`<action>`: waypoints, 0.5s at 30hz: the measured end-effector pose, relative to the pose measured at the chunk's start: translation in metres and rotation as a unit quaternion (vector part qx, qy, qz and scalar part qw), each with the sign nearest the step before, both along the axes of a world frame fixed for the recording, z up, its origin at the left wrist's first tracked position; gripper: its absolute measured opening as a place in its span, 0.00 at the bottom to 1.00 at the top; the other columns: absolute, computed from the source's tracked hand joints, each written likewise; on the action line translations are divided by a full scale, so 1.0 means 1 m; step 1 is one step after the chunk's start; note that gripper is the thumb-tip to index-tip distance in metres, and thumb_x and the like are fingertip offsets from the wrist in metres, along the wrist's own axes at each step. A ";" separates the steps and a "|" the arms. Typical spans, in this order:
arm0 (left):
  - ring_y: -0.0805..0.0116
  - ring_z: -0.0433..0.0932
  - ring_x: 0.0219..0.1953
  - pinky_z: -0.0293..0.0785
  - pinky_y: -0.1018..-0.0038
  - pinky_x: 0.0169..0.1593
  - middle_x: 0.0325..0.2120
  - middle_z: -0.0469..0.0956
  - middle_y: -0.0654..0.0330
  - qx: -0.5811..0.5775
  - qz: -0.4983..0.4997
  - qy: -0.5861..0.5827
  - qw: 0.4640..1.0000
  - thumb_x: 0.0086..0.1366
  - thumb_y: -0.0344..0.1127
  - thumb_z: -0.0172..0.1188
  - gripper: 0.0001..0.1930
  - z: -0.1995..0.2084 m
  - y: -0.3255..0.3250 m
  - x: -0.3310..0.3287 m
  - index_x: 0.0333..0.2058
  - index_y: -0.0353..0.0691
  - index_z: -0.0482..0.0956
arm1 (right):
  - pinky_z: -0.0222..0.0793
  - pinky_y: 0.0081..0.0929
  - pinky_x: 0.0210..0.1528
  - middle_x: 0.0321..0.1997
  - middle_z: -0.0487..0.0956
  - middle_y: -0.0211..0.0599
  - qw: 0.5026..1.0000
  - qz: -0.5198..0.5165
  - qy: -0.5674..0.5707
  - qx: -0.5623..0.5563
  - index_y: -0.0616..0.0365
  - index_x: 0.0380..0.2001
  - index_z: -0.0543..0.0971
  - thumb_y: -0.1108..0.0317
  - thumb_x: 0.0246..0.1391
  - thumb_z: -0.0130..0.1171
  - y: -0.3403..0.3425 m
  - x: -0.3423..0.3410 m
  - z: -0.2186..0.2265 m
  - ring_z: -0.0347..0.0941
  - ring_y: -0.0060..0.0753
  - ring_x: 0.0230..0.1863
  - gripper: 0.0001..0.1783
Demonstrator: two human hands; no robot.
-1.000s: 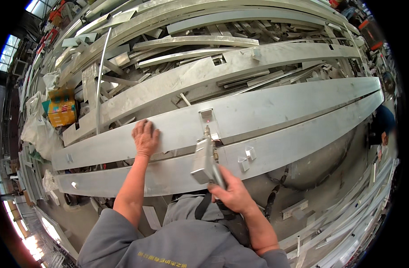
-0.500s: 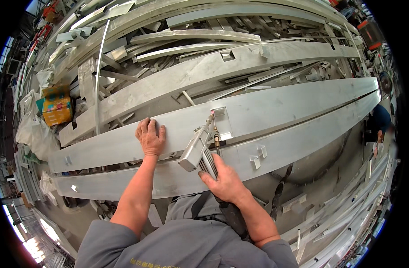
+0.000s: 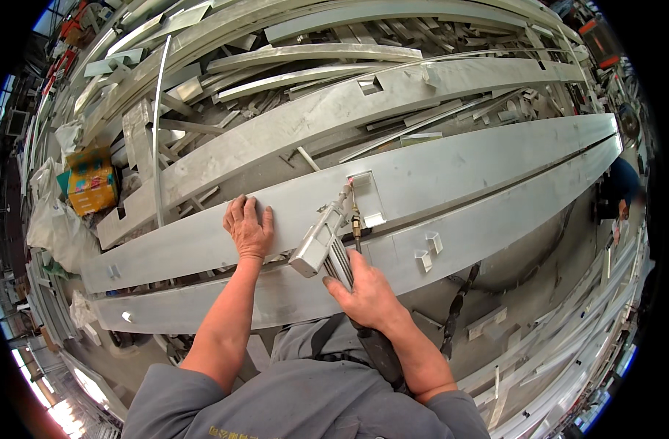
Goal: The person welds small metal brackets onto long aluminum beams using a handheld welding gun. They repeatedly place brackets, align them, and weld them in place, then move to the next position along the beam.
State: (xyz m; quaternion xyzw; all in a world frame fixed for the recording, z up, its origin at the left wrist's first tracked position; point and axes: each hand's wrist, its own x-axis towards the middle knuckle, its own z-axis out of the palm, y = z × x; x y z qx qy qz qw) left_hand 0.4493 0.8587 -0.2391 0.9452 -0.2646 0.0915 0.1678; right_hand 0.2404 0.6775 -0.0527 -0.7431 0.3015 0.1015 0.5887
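My right hand [image 3: 367, 293] is wrapped round the ribbed handle of a silver handheld welding gun [image 3: 314, 247]. A brass-fitted wire guide [image 3: 356, 223] runs beside its nozzle. The nozzle tip, with a small reddish glow, is at the upper left corner of a rectangular cutout or patch [image 3: 366, 194] in a long flat aluminium beam [image 3: 481, 150]. My left hand [image 3: 248, 228] lies on that same beam, left of the gun, fingers stretched out and holding nothing. Nearer to me runs a second aluminium beam [image 3: 510, 201], parallel across a narrow gap, with small angle tabs [image 3: 424, 260] standing on it.
Another long beam [image 3: 261, 143] with cut holes lies beyond, before piled aluminium offcuts [image 3: 327, 55]. A taped yellow box [image 3: 92, 186] and white plastic bags [image 3: 57, 230] sit at the left. Dark hose [image 3: 457, 304] trails at the right, near stacked profiles [image 3: 561, 366]. Another person [image 3: 621, 186] is at the far right.
The view has shifted and tilted slightly, so the beams sit a little differently in the picture. My left hand and the gun stay at nearly the same places on the beam.
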 end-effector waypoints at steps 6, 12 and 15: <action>0.51 0.63 0.65 0.52 0.53 0.68 0.58 0.70 0.53 0.001 0.002 -0.006 1.000 0.61 0.49 0.65 0.24 -0.005 0.002 -0.001 0.51 0.40 0.78 | 0.72 0.56 0.49 0.39 0.80 0.70 0.999 0.016 0.010 -0.027 0.74 0.55 0.64 0.56 0.59 0.61 0.005 0.001 -0.007 0.77 0.73 0.44 0.34; 0.50 0.63 0.65 0.52 0.53 0.69 0.58 0.70 0.53 -0.002 0.000 0.007 1.000 0.61 0.48 0.65 0.24 -0.002 0.000 0.000 0.52 0.40 0.77 | 0.72 0.56 0.48 0.39 0.80 0.70 0.999 0.015 0.031 -0.031 0.73 0.56 0.65 0.55 0.58 0.62 0.010 0.003 -0.008 0.77 0.72 0.44 0.34; 0.50 0.63 0.65 0.52 0.53 0.69 0.58 0.69 0.53 0.002 0.001 0.015 1.000 0.61 0.48 0.65 0.24 0.001 -0.001 -0.001 0.52 0.40 0.77 | 0.73 0.54 0.48 0.40 0.80 0.68 0.997 0.011 0.018 -0.073 0.73 0.56 0.67 0.55 0.57 0.64 0.016 -0.002 -0.021 0.78 0.70 0.44 0.35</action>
